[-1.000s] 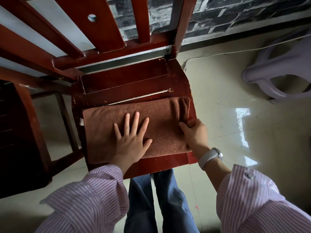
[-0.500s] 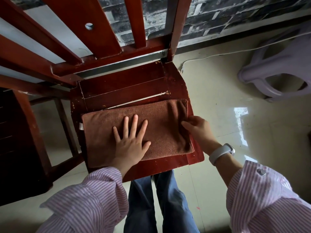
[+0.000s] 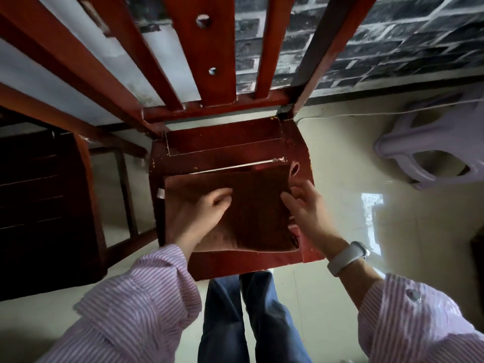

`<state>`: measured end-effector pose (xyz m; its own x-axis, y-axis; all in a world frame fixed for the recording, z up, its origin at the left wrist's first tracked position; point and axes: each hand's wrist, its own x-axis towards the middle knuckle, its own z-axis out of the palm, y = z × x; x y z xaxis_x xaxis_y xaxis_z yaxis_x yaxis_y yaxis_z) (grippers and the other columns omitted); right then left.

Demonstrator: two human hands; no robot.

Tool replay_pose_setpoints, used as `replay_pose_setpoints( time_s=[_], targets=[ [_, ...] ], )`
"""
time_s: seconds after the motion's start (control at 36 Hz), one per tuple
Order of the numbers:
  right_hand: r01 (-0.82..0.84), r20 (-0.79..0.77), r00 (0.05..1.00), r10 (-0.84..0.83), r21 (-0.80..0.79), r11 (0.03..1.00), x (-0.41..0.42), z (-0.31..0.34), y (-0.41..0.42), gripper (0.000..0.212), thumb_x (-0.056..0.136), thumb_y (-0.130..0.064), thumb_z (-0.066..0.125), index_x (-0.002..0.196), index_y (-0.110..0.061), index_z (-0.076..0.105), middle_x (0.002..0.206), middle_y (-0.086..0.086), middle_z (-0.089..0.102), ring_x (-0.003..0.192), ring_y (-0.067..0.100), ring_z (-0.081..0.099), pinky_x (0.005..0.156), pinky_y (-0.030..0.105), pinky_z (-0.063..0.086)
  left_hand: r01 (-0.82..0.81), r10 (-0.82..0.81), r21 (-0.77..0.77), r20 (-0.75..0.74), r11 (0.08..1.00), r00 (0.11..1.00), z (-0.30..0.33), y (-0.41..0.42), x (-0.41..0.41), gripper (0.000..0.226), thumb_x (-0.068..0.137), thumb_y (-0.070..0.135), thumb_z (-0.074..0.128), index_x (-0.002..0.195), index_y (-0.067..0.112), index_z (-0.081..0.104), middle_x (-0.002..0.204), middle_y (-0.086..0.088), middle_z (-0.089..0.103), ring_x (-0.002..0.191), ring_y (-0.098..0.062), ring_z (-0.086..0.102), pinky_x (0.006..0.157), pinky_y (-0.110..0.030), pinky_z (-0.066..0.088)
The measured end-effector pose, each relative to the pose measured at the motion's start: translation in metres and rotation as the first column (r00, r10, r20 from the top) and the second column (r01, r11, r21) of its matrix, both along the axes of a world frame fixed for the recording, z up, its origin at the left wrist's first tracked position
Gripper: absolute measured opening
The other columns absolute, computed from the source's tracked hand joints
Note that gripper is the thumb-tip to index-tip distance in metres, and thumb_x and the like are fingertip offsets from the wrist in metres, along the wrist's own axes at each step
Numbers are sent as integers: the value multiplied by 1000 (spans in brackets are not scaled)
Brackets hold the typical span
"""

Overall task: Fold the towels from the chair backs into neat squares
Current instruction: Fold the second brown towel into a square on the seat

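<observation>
A brown towel (image 3: pixel 256 213), folded into a rectangle, lies on the red wooden chair seat (image 3: pixel 235 142). My left hand (image 3: pixel 201 218) sits on the towel's middle left, its fingers curled into the cloth, which bunches below the palm. My right hand (image 3: pixel 306 208) is at the towel's right edge, with the thumb on top and the fingers around the edge, pinching it. A small white label sticks out at the towel's left edge. The picture is blurred by motion.
The chair's slatted back (image 3: pixel 207 48) rises just behind the seat, in front of a dark brick wall. A pale plastic stool (image 3: pixel 429 142) stands on the tiled floor to the right. A dark wooden piece of furniture (image 3: pixel 39 205) fills the left. My legs stand below the seat's front edge.
My left hand, which lay flat with spread fingers, has curled its fingers into the towel. My right hand stays at the right edge. The view has tilted up towards the chair back.
</observation>
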<state>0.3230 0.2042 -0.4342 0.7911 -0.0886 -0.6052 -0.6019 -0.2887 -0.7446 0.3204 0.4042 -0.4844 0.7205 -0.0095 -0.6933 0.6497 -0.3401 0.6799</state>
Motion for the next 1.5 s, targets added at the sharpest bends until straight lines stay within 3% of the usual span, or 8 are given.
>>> replay_pose_setpoints(
  time_s=[0.11, 0.22, 0.31, 0.5, 0.69, 0.94, 1.22, 1.5],
  targets=[
    [-115, 20, 993, 114, 74, 991, -1, 9, 63, 18, 81, -20, 63, 89, -33, 53, 78, 0, 57, 68, 26, 62, 61, 42, 55, -482, 383, -329, -324, 812, 865, 22, 30, -4, 24, 97, 22, 37, 97, 21, 61, 95, 2, 67, 90, -13, 63, 85, -33, 45],
    [-243, -58, 964, 259, 199, 949, -3, 0, 117, 24, 89, -5, 54, 112, -9, 57, 84, 7, 58, 65, 15, 60, 65, 28, 57, -727, 509, -356, -535, 588, 674, 18, 60, -21, 37, 98, 36, 28, 104, 15, 58, 86, -1, 71, 81, -17, 67, 68, -32, 53],
    [-249, -126, 953, 277, 203, 947, -7, -8, 131, 25, 92, -2, 45, 113, -7, 57, 80, 6, 59, 59, 27, 59, 65, 34, 55, -681, 489, -254, -531, 687, 692, 10, 69, -32, 38, 99, 38, 29, 122, 18, 51, 110, -1, 60, 107, -19, 53, 79, -32, 43],
    [-423, 45, 867, 496, -460, 781, -18, -45, 96, 45, 83, -15, 34, 120, -13, 59, 119, 11, 55, 105, 33, 49, 93, 37, 37, -278, 299, 184, -101, 943, 949, -21, 61, -27, 35, 96, 25, 45, 119, 3, 57, 119, -14, 60, 107, -21, 55, 83, -22, 36],
    [-603, -17, 697, 717, -555, 573, -31, -59, 91, 62, 83, -18, 30, 144, -20, 24, 156, 9, 8, 143, 28, 5, 113, 46, 16, -75, 14, 532, 118, 843, 993, -32, 39, -36, 39, 95, 32, 44, 120, 3, 52, 115, -13, 59, 108, -27, 57, 85, -33, 43],
    [-617, -21, 624, 782, -628, 475, -38, -69, 110, 59, 86, -26, 25, 145, -22, 21, 155, 11, 12, 142, 31, 3, 111, 50, 12, -263, 196, 294, 239, 919, 951, -21, 59, -38, 24, 98, 11, 37, 112, 0, 52, 74, 7, 48, 66, 5, 40, 60, -6, 36],
    [-606, -30, 570, 821, -691, 395, -37, -83, 119, 51, 88, -28, 31, 139, -23, 38, 149, 25, 23, 137, 45, 16, 106, 55, 23, -212, 59, 483, 312, 849, 948, -35, 71, -40, 32, 99, 19, 33, 121, -1, 46, 80, -21, 64, 76, -36, 62, 59, -35, 42],
    [-574, 45, 486, 873, -737, 357, -37, -86, 124, 52, 87, -19, 42, 138, -25, 36, 148, 25, 24, 135, 48, 18, 108, 54, 18, -208, 75, 604, 237, 769, 969, -43, 76, -54, 32, 99, 26, 27, 118, 6, 44, 85, -14, 65, 75, -31, 63, 57, -36, 47]
  ],
)
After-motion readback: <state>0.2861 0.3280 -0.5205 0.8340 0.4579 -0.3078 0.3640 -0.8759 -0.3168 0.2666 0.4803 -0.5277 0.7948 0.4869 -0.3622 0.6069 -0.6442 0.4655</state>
